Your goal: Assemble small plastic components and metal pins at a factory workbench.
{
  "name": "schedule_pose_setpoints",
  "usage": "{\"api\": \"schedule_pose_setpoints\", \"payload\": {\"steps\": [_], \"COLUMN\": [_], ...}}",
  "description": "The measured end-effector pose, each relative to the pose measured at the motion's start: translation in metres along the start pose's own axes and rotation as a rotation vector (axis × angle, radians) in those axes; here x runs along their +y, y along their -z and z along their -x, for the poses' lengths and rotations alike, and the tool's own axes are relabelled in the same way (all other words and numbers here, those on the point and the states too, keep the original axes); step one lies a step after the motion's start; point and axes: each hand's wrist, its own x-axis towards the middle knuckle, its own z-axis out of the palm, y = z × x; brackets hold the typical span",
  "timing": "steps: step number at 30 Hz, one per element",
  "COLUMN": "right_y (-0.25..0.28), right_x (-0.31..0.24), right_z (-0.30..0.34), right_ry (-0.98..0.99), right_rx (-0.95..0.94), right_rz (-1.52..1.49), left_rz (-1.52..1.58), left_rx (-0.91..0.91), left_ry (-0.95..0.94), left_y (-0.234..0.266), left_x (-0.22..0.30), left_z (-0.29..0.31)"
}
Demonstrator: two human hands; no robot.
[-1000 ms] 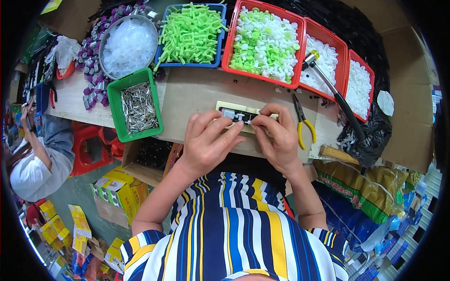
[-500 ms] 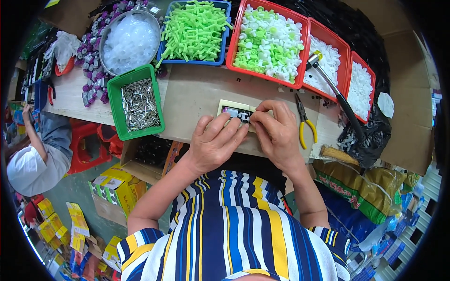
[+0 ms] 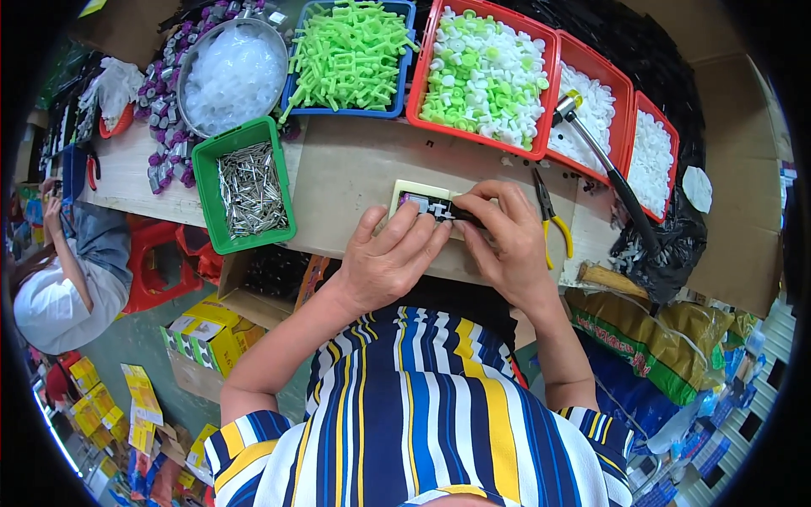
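A small cream rectangular block point(image 3: 414, 186) lies on the cardboard-covered bench in front of me. Set in it is a small mechanism point(image 3: 435, 207) with black, grey, purple and white parts. My left hand point(image 3: 393, 253) rests its fingertips along the near side of the mechanism, steadying it with no part pinched between the fingers that I can make out. At its right end, my right hand point(image 3: 511, 237) pinches a black part point(image 3: 467, 211) between thumb and fingers. Those fingers hide much of the black part and the block's right end.
Pliers with yellow handles point(image 3: 553, 228) lie right of my hands. A green bin point(image 3: 290, 194) holds metal pins. Behind stand a metal bowl point(image 3: 182, 89), a blue bin point(image 3: 410, 63) and red bins point(image 3: 553, 80). A hammer point(image 3: 621, 182) leans across them. A person point(image 3: 63, 287) sits far left.
My right fingers have shifted at the mechanism's right end, and a black part now shows between them. My left hand has barely moved. The person at far left has moved an arm and head.
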Motion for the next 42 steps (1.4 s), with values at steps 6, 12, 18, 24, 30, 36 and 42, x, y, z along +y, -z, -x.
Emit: {"api": "schedule_pose_setpoints", "payload": {"steps": [6, 12, 18, 24, 30, 36, 42], "right_y": [0.000, 0.004, 0.042, 0.162, 0.204, 0.193, 0.192], "right_x": [0.000, -0.001, 0.009, 0.044, 0.126, 0.147, 0.152], "right_z": [0.005, 0.000, 0.011, 0.023, 0.026, 0.001, -0.006], "right_ry": [0.116, 0.136, 0.035, -0.256, -0.395, -0.327, -0.319], "right_rx": [-0.029, -0.085, 0.072, 0.328, 0.182, 0.111, 0.031], "right_rz": [0.240, 0.215, 0.119, 0.428, 0.543, 0.686, 0.854], "left_rz": [0.033, 0.062, 0.120, 0.232, -0.122, -0.272, -0.171], "left_rx": [0.029, 0.034, 0.034, 0.008, 0.101, -0.061, -0.166], "left_ry": [0.011, 0.018, 0.025, 0.129, 0.460, 0.515, 0.547], "left_y": [-0.003, 0.003, 0.003, 0.034, 0.087, 0.096, 0.092], "left_x": [0.001, -0.001, 0.000, -0.009, -0.064, -0.106, -0.124], "left_z": [0.000, -0.004, -0.007, -0.009, 0.007, 0.013, 0.022]}}
